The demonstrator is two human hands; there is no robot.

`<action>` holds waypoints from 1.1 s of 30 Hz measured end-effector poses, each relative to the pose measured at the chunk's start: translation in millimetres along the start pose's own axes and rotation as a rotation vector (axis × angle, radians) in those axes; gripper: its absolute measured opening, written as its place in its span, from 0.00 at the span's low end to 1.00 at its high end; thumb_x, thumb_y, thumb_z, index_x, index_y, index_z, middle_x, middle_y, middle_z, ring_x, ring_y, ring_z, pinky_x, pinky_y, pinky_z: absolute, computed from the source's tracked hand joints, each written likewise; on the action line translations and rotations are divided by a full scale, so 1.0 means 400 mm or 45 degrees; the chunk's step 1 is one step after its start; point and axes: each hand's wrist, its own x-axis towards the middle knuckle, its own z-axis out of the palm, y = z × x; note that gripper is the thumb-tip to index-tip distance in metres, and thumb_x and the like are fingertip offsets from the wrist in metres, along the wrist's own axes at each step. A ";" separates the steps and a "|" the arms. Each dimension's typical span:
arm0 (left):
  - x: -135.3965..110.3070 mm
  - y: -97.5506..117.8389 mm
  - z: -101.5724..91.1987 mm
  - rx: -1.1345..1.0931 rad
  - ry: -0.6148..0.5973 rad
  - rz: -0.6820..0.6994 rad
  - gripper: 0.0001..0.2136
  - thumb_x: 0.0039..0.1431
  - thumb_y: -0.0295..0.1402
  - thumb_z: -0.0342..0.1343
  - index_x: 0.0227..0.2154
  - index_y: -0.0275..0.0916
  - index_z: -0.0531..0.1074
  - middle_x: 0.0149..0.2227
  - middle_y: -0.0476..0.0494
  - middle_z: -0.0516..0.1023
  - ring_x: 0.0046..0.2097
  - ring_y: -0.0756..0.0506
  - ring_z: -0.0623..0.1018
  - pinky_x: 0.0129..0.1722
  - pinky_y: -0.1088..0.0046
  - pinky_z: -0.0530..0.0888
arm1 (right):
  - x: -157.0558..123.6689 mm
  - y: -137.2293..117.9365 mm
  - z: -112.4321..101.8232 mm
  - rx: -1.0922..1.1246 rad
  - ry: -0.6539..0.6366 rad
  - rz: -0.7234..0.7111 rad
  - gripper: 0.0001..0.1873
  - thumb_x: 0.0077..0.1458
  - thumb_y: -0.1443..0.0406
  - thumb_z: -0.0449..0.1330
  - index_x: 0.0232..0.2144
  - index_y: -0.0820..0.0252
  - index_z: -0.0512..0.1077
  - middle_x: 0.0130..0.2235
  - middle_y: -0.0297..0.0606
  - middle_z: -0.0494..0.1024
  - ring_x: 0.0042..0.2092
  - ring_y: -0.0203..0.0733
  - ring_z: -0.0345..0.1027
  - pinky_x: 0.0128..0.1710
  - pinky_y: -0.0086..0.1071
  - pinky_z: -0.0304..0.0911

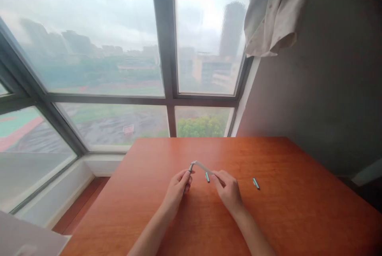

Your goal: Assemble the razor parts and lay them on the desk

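A reddish-brown wooden table [286, 216] with a smooth bare top. On it lie a small teal piece [207, 176] near the middle and a second teal piece [256, 183] – well apart, to its right.

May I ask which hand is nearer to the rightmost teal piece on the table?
Right. The right hand sits just left of the teal piece, apart from it; the left hand is farther left. Both pinch a pale strip.
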 end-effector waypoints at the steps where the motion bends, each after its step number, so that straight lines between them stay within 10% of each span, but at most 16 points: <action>1: 0.000 0.001 0.001 -0.004 0.004 -0.003 0.22 0.48 0.50 0.59 0.36 0.35 0.75 0.22 0.53 0.65 0.19 0.55 0.58 0.18 0.78 0.51 | 0.000 0.001 0.000 -0.003 0.005 0.002 0.16 0.62 0.60 0.50 0.36 0.57 0.77 0.29 0.38 0.75 0.31 0.40 0.69 0.32 0.29 0.63; 33: -0.002 0.002 0.001 -0.016 -0.014 -0.018 0.22 0.49 0.50 0.59 0.38 0.35 0.74 0.22 0.53 0.64 0.20 0.55 0.60 0.18 0.79 0.51 | -0.002 0.011 0.004 -0.025 0.007 0.006 0.17 0.62 0.59 0.50 0.36 0.57 0.77 0.30 0.39 0.75 0.31 0.39 0.68 0.33 0.28 0.63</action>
